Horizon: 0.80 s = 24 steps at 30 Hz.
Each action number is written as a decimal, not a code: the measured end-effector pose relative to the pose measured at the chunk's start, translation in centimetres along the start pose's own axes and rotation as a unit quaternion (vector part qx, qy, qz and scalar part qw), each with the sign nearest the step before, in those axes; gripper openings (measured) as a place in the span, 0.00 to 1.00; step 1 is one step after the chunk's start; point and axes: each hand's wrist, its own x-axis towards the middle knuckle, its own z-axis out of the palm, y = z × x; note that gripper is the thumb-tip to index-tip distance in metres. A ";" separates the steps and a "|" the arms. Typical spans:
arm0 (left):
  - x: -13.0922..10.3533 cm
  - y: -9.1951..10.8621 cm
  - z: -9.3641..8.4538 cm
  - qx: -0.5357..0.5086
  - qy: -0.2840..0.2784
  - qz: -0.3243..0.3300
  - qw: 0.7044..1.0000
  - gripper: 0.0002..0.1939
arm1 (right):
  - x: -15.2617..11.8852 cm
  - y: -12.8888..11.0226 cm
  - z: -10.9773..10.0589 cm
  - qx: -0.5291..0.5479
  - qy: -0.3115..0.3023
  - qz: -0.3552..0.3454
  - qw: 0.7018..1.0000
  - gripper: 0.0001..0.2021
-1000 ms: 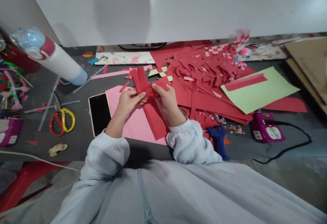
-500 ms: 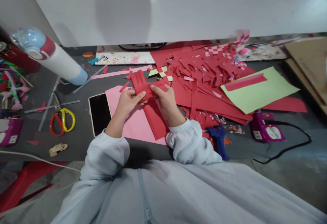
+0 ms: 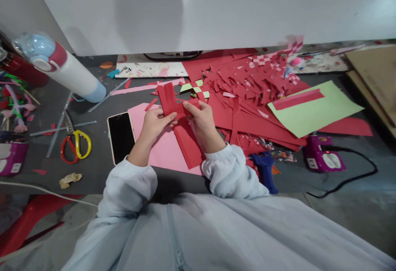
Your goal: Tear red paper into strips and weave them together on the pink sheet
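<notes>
Strips of red paper (image 3: pixel 168 97) are crossed over one another between my two hands. My left hand (image 3: pixel 156 124) pinches their left side, with the thumb on top. My right hand (image 3: pixel 201 122) is closed on the right end, its thumb pressing the upper face. Exactly how the strips interlace is hidden by my fingers. Below them a folded red paper piece (image 3: pixel 188 145) lies over a pink sheet (image 3: pixel 165 151). Close to my left wrist rests a phone (image 3: pixel 121 138) with a dark screen. A small green-and-red woven paper piece (image 3: pixel 194 87) lies just beyond my hands.
Cut red paper (image 3: pixel 247 85) is heaped at the back right, beside a green sheet (image 3: pixel 312 110). Scissors (image 3: pixel 76 145) and a tilted white bottle (image 3: pixel 74 75) are on the left. A blue tool (image 3: pixel 265 172) and a purple box (image 3: pixel 323 155) with a black cable lie right.
My right thumb and the red strip's right end have shifted very slightly. Both hands keep their hold in nearly the same place.
</notes>
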 end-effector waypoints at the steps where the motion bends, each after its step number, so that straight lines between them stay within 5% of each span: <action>1: 0.0 0.0 0.0 -0.002 -0.001 -0.001 1.000 0.16 | 0.0 0.0 0.0 0.000 0.000 0.003 1.000 0.19; 7: 0.2 -0.1 -0.1 -0.013 -0.002 0.009 1.000 0.19 | 0.4 0.0 -0.2 0.004 -0.017 0.053 0.998 0.18; 14: 0.4 0.0 -0.1 -0.032 0.025 0.038 0.998 0.21 | 0.4 0.2 -0.6 -0.050 -0.112 0.077 0.989 0.24; 24: 0.6 0.0 -0.3 -0.018 0.033 0.050 0.998 0.20 | 0.5 0.0 -0.7 -0.053 -0.075 0.054 0.994 0.20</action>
